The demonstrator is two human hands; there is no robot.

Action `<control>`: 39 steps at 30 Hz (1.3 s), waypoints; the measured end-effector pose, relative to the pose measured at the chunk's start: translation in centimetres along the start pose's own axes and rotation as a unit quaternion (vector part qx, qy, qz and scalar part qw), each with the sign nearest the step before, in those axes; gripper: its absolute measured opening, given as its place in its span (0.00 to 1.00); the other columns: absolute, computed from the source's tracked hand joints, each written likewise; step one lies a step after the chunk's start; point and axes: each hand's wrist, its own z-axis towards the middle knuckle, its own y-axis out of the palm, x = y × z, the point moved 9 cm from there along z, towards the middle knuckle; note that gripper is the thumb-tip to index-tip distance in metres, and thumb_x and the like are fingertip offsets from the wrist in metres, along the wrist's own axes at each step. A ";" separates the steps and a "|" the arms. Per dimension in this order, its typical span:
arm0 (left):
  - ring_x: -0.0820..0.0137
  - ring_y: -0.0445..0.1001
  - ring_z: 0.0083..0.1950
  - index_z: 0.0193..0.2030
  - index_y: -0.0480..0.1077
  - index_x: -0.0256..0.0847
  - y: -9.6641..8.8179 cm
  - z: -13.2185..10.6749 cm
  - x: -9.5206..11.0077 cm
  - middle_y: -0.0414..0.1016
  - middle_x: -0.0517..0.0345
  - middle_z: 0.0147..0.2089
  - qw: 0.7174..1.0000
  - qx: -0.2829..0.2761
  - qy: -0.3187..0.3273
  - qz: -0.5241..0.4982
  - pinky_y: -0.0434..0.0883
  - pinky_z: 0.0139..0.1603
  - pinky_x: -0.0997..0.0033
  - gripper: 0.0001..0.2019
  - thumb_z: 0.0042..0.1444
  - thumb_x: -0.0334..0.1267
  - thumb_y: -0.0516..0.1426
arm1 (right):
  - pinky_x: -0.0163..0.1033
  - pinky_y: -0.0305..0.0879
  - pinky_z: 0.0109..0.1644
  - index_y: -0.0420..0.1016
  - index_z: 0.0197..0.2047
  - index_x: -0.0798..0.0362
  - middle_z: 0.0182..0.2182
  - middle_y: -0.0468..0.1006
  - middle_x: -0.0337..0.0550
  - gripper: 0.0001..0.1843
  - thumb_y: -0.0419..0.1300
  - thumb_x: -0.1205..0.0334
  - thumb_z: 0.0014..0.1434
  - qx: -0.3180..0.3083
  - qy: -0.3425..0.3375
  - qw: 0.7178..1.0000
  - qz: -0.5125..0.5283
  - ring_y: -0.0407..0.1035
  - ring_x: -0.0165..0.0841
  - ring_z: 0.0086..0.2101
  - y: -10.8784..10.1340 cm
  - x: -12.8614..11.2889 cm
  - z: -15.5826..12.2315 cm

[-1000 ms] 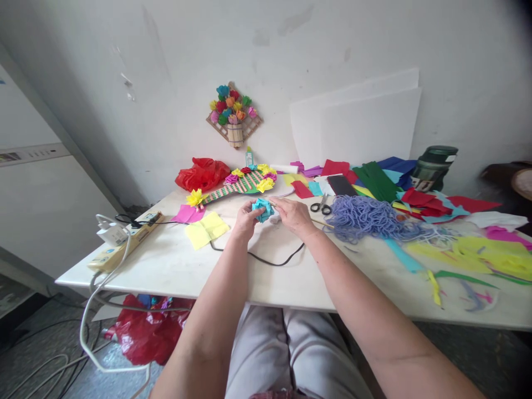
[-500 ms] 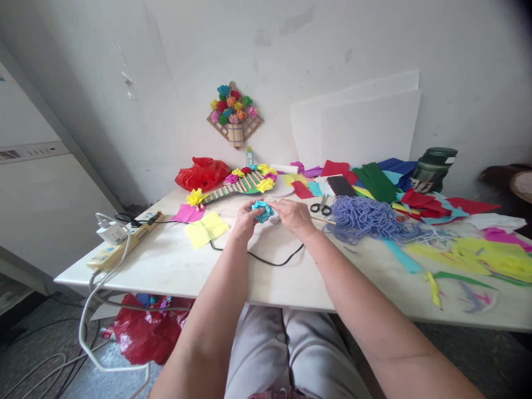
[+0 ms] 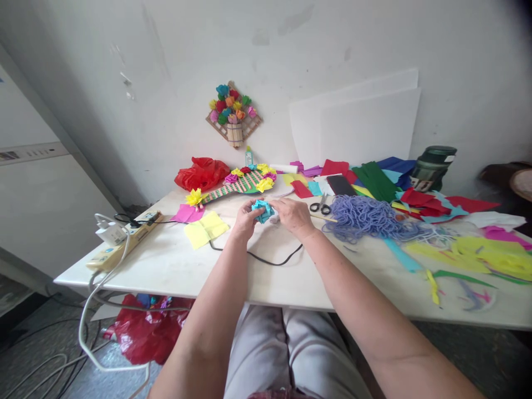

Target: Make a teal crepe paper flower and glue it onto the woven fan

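Note:
A crumpled light-blue paper flower (image 3: pixel 262 211) is pinched in my left hand (image 3: pixel 246 217), thumb across its front. Just to its right, my right hand (image 3: pixel 294 215) is closed with its fingertips at the flower's edge. A thin wooden stick (image 3: pixel 325 218) juts out to the right from under my right hand, which appears to grip it; the stick's other end is hidden. Beyond both hands lies a guitar-shaped craft piece (image 3: pixel 235 185) with pink and green stripes and yellow, pink and red paper flowers.
Scissors (image 3: pixel 320 206) and a heap of purple yarn (image 3: pixel 366 216) lie right of my hands. Yellow paper squares (image 3: pixel 206 229) are to the left. A black cable (image 3: pixel 270 262) crosses the table before me. A power strip (image 3: pixel 124 241) sits at the left edge, a dark-green flask (image 3: pixel 433 168) at the right.
The stick's free end has shifted slightly right and up. Both hands stay at the blue paper flower; the view has moved very slightly.

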 end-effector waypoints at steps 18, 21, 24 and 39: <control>0.74 0.70 0.26 0.29 0.71 0.37 0.2 -0.1 -0.4 0.73 0.60 0.25 0.999 -0.019 -0.016 0.025 0.67 0.28 0.74 0.14 0.35 0.37 0.68 | 0.36 0.54 0.33 0.77 0.52 0.47 0.36 0.79 0.46 0.19 0.52 0.67 0.61 -0.006 -0.033 0.999 -0.019 0.70 0.35 0.38 -0.4 -0.4 -0.1; 0.72 0.71 0.27 0.28 0.72 0.37 -0.1 0.1 -0.4 0.74 0.58 0.27 0.998 -0.023 -0.009 0.063 0.69 0.31 0.72 0.13 0.36 0.38 0.68 | 0.35 0.56 0.34 0.76 0.52 0.47 0.38 0.80 0.45 0.19 0.50 0.67 0.62 0.000 -0.019 1.000 -0.002 0.70 0.34 0.39 -0.4 0.0 0.0; 0.71 0.71 0.26 0.28 0.72 0.36 -0.2 0.1 -0.5 0.74 0.57 0.26 0.996 -0.026 -0.012 0.087 0.69 0.29 0.71 0.13 0.36 0.39 0.68 | 0.35 0.57 0.35 0.77 0.50 0.48 0.40 0.81 0.45 0.19 0.50 0.67 0.63 -0.003 -0.005 1.000 0.007 0.71 0.34 0.39 -0.3 0.4 0.1; 0.72 0.72 0.29 0.32 0.67 0.39 -1.9 0.4 0.3 0.74 0.60 0.29 0.996 0.069 0.011 -0.061 0.73 0.34 0.67 0.17 0.33 0.37 0.67 | 0.34 0.61 0.39 0.80 0.43 0.50 0.41 0.82 0.44 0.14 0.54 0.64 0.61 0.047 0.057 0.996 0.052 0.74 0.34 0.41 -0.1 2.4 -0.1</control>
